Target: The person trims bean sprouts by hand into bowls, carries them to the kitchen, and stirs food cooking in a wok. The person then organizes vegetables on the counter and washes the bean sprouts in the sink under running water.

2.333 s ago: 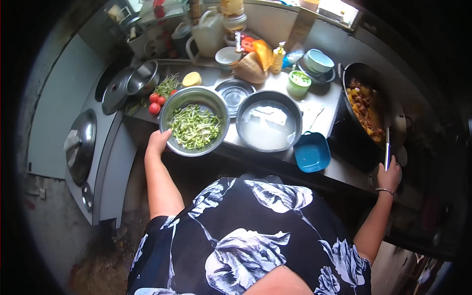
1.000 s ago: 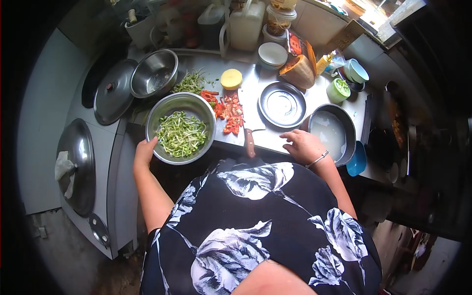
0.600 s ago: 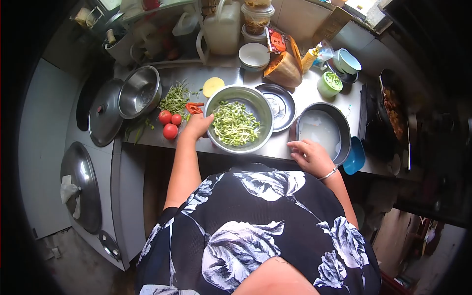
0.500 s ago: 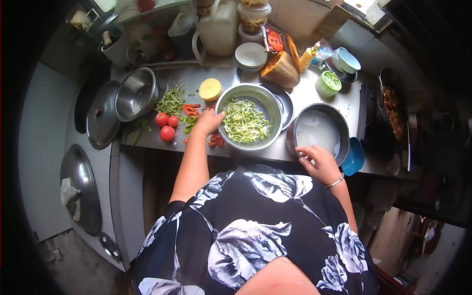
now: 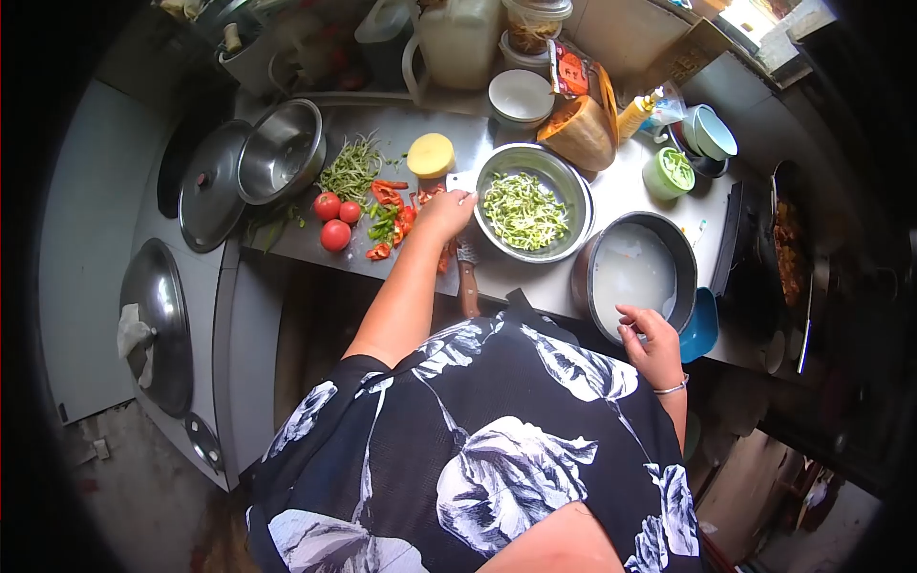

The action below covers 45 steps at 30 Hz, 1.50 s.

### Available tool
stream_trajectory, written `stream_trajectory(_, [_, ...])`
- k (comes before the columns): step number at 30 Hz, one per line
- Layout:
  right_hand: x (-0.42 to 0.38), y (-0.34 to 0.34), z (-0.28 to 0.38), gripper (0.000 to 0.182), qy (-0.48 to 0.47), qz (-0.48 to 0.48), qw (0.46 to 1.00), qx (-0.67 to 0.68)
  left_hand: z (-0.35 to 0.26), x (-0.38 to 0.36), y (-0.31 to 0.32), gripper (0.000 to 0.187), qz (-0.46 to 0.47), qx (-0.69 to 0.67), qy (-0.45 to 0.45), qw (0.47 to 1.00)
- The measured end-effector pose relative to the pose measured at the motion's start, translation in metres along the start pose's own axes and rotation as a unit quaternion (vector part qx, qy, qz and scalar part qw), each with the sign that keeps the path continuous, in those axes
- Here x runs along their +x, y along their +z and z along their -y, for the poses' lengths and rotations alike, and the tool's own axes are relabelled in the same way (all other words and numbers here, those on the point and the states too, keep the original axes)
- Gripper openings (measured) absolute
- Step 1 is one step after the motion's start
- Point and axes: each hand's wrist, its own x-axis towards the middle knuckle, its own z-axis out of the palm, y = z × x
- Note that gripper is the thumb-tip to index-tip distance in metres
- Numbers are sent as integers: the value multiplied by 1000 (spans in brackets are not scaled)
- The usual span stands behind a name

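Observation:
My left hand (image 5: 445, 216) is at the left rim of a metal bowl (image 5: 485, 239) holding chopped pale-green sprouts (image 5: 523, 212). Its fingers are bent together against that rim, and the fingertips are partly hidden. My right hand (image 5: 654, 342) hangs by the near rim of a dark pot (image 5: 585, 282) of cloudy water, thumb and fingers apart, with nothing in it. Left of the bowl, cut red peppers (image 5: 387, 193) and green pepper pieces (image 5: 382, 229) lie on the metal counter. A knife (image 5: 468, 288) with a wooden handle lies just below the bowl.
Tomatoes (image 5: 335, 235), more sprouts (image 5: 351, 170) and a cut yellow vegetable (image 5: 431, 155) lie on the left. Behind are a white bowl (image 5: 521, 95) and a cut pumpkin (image 5: 585, 134). At right stand a green cup (image 5: 668, 174), a blue container (image 5: 700, 327) and a wok (image 5: 788, 239) of food.
The metal bowl has slid right along the counter, my left hand moving with it. The knife has come into sight. My right hand remains by the pot's near rim. The view has shifted.

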Motion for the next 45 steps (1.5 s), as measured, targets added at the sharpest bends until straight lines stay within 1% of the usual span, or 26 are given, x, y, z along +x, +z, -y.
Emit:
stream_trajectory(2, [12, 5, 13, 26, -1, 2, 1000, 12, 19, -5, -16, 40, -65, -66, 69, 993])
stream_trajectory(3, [20, 9, 20, 25, -13, 9, 1000, 23, 22, -13, -31, 36, -81, -101, 61, 990])
stream_trajectory(4, [28, 14, 28, 25, -24, 15, 999, 33, 32, -17, -43, 31, -109, -97, 63, 987])
stream_trajectory(6, [46, 30, 47, 24, -25, 26, 998, 47, 77, -6, -58, 26, -170, -113, 108, 973])
stream_trajectory(7, [56, 40, 56, 24, -39, 43, 997, 57, 93, -7, -70, 26, -169, -115, 109, 973])
stream_trajectory(9, [79, 64, 73, 23, -46, 83, 992, 83, 125, -12, -93, 21, -255, -73, 109, 958])
stream_trajectory(10, [91, 79, 82, 23, -43, 78, 993, 81, 141, -14, -105, 21, -252, -74, 114, 958])
stream_trajectory(12, [116, 110, 102, 23, -76, 120, 987, 70, 168, -17, -122, 19, -280, -6, 73, 957])
stream_trajectory(14, [142, 147, 118, 28, -79, 152, 983, 72, 190, -20, -132, 20, -284, -10, 77, 956])
stream_trajectory(15, [155, 163, 129, 33, -82, 165, 982, 35, 200, -20, -135, 21, -295, -10, 76, 952])
stream_trajectory(16, [169, 180, 141, 38, -84, 179, 980, 0, 211, -18, -138, 21, -289, -14, 77, 954])
stream_trajectory(18, [192, 217, 152, 46, -134, 167, 975, -53, 230, -14, -142, 29, -280, -9, 61, 958])
stream_trajectory(19, [206, 232, 161, 50, -120, 192, 971, -80, 235, -12, -146, 29, -278, -11, 62, 959])
stream_trajectory(20, [216, 253, 157, 55, -135, 176, 970, -99, 239, -10, -147, 34, -261, -14, 45, 964])
stream_trajectory(24, [253, 297, 173, 62, -102, 194, 967, -129, 238, -3, -159, 48, -182, -11, -17, 983])
stream_trajectory(25, [258, 303, 174, 65, -97, 198, 965, -140, 239, -1, -160, 53, -166, -3, -22, 986])
stream_trajectory(28, [262, 313, 179, 70, -93, 187, 960, -184, 244, 4, -157, 55, -160, 5, -22, 987])
stream_trajectory(34, [281, 319, 190, 82, -64, 191, 959, -202, 237, 18, -155, 59, -160, -1, -44, 986])
stream_trajectory(35, [285, 321, 190, 85, -63, 192, 958, -204, 235, 20, -157, 62, -124, -22, -63, 990])
stream_trajectory(36, [290, 325, 191, 85, -62, 192, 958, -203, 234, 24, -156, 62, -123, -21, -63, 990])
stream_trajectory(38, [300, 336, 192, 93, -74, 177, 960, -205, 234, 31, -152, 64, -125, -12, -40, 991])
stream_trajectory(39, [305, 342, 194, 98, -64, 171, 961, -209, 229, 32, -157, 69, -98, -22, -47, 994])
stream_trajectory(40, [310, 347, 196, 98, -64, 172, 961, -205, 225, 33, -158, 69, -98, -19, -49, 994])
stream_trajectory(42, [318, 355, 199, 107, -60, 165, 957, -232, 216, 36, -159, 74, -94, 9, -35, 995])
stream_trajectory(43, [322, 358, 202, 107, -58, 166, 957, -229, 211, 37, -163, 80, -68, 5, -49, 996])
stream_trajectory(45, [330, 361, 209, 110, -51, 177, 948, -259, 205, 43, -162, 81, -67, 13, -49, 996])
